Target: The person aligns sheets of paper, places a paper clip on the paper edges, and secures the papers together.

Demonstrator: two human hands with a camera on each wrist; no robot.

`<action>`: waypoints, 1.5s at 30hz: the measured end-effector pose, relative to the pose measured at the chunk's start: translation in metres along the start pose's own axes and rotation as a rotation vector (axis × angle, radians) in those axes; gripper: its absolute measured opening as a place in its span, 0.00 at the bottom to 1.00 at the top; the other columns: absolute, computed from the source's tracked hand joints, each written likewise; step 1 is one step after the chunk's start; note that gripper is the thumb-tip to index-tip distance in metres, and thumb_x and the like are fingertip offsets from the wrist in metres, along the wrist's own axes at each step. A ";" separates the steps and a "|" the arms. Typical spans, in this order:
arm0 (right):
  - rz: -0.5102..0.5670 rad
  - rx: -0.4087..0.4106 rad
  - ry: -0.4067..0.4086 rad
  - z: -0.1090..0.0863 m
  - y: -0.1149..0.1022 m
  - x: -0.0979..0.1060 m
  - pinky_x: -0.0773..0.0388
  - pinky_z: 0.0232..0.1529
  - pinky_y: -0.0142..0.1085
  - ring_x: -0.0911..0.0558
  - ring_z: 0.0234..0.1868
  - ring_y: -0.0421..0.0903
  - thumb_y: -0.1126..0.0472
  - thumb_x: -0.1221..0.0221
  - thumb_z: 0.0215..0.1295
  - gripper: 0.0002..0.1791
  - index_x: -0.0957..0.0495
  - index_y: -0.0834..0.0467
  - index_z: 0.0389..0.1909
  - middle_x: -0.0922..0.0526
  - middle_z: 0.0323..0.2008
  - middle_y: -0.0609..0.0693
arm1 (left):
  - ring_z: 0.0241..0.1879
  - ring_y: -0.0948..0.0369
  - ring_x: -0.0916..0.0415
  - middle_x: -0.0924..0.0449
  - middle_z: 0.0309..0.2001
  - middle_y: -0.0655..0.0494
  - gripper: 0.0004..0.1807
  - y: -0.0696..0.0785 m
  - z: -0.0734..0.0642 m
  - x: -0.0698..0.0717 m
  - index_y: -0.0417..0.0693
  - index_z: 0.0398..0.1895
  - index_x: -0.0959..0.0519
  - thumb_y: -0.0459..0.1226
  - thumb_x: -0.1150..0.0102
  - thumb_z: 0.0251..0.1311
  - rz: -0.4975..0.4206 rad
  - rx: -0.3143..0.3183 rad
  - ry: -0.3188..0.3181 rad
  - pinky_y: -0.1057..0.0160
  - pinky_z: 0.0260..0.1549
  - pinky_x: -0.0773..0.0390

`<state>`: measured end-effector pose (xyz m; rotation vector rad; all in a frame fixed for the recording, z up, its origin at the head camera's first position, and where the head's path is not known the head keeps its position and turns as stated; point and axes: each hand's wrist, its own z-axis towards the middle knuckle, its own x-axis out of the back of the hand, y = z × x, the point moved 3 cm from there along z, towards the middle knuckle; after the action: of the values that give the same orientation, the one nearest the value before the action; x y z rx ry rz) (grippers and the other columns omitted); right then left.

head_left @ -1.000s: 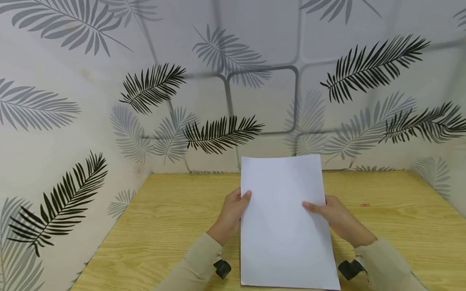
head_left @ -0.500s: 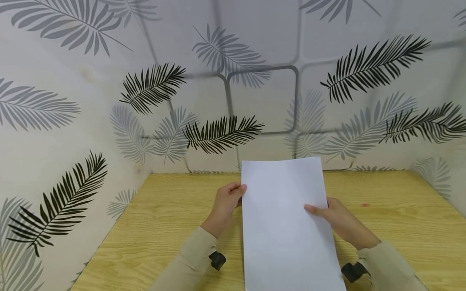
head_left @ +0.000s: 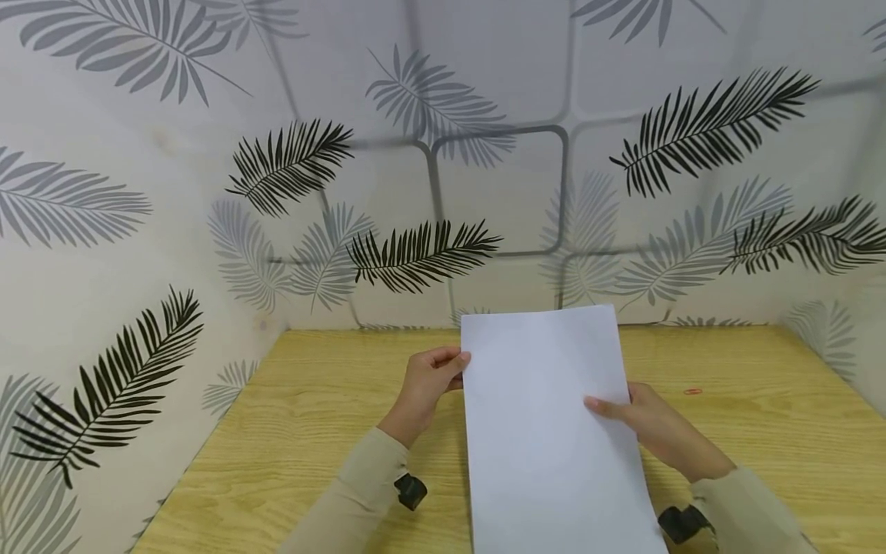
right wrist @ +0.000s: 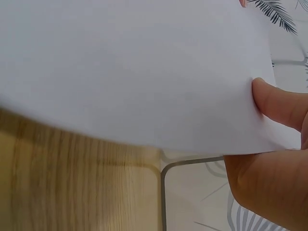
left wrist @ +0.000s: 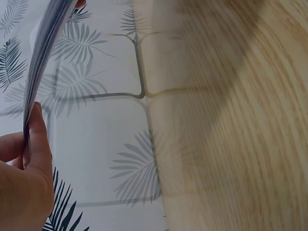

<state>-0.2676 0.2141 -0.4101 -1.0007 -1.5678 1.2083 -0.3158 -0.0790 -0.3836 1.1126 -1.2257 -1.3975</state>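
A stack of white paper stands tilted up between the two hands, with its lower end cut off by the bottom of the head view. My left hand pinches its left edge near the top corner, thumb in front and fingers behind. Seen edge-on in the left wrist view, the paper stack shows several thin layers. On the opposite edge, lower down, my right hand grips the stack with the thumb laid across the front face. The right wrist view shows the right thumb pressing the sheet, with fingers underneath.
A red paper clip lies on the wooden table, right of the right hand. Behind the table's far edge rises a wall with a leaf pattern. Small black devices sit at both wrists.
The left hand has shifted up the left edge toward the top corner. The paper stack has come slightly down and right, and the right hand has moved along with it.
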 end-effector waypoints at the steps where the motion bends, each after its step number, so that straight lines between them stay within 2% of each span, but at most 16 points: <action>1: -0.002 -0.005 -0.002 0.000 0.001 0.001 0.20 0.42 0.46 0.17 0.42 0.49 0.55 0.41 0.68 0.35 0.41 0.76 0.63 0.17 0.44 0.56 | 0.26 0.64 0.22 0.22 0.29 0.57 0.14 -0.001 0.000 0.000 0.26 0.46 0.22 0.32 0.41 0.65 0.000 -0.002 0.002 0.61 0.37 0.19; 6: -0.025 -0.006 -0.032 0.000 0.004 0.004 0.20 0.43 0.46 0.17 0.43 0.50 0.54 0.41 0.68 0.35 0.41 0.75 0.63 0.18 0.46 0.57 | 0.26 0.65 0.23 0.22 0.29 0.56 0.15 -0.003 -0.001 -0.003 0.26 0.47 0.22 0.33 0.41 0.64 0.005 0.000 0.026 0.62 0.37 0.19; 14: -0.083 0.014 -0.098 0.000 0.004 0.014 0.20 0.43 0.43 0.17 0.44 0.50 0.54 0.42 0.69 0.33 0.38 0.75 0.62 0.17 0.46 0.58 | 0.24 0.67 0.24 0.22 0.27 0.57 0.14 -0.004 -0.003 -0.009 0.25 0.45 0.21 0.32 0.40 0.64 -0.013 -0.016 0.068 0.69 0.30 0.21; 23: -0.177 0.003 -0.113 0.001 0.002 0.025 0.21 0.46 0.43 0.18 0.44 0.47 0.54 0.40 0.67 0.33 0.34 0.77 0.60 0.18 0.47 0.59 | 0.24 0.67 0.24 0.22 0.27 0.57 0.14 -0.007 -0.003 -0.010 0.26 0.44 0.21 0.32 0.40 0.64 -0.028 -0.006 0.081 0.66 0.32 0.20; 32: -0.180 0.042 -0.169 0.002 -0.002 0.041 0.19 0.43 0.40 0.16 0.42 0.45 0.57 0.41 0.68 0.32 0.35 0.79 0.60 0.17 0.47 0.61 | 0.24 0.67 0.24 0.22 0.27 0.57 0.14 -0.009 -0.003 -0.010 0.27 0.45 0.21 0.32 0.40 0.64 -0.026 0.001 0.096 0.68 0.31 0.20; 39: -0.169 0.034 -0.163 0.001 -0.002 0.054 0.19 0.43 0.42 0.15 0.36 0.48 0.60 0.41 0.68 0.20 0.28 0.75 0.48 0.16 0.37 0.53 | 0.25 0.67 0.24 0.22 0.28 0.57 0.15 -0.010 -0.005 -0.009 0.27 0.47 0.21 0.33 0.41 0.65 -0.021 -0.006 0.095 0.68 0.31 0.21; 45: -0.188 0.069 -0.156 -0.002 -0.006 0.067 0.19 0.44 0.39 0.16 0.41 0.47 0.59 0.46 0.72 0.24 0.31 0.77 0.55 0.16 0.41 0.55 | 0.26 0.67 0.25 0.22 0.30 0.57 0.15 -0.011 -0.006 -0.009 0.27 0.48 0.21 0.33 0.42 0.66 -0.003 -0.016 0.094 0.68 0.32 0.21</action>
<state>-0.2848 0.2770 -0.3928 -0.7115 -1.6878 1.2229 -0.3097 -0.0707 -0.3944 1.1564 -1.1445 -1.3396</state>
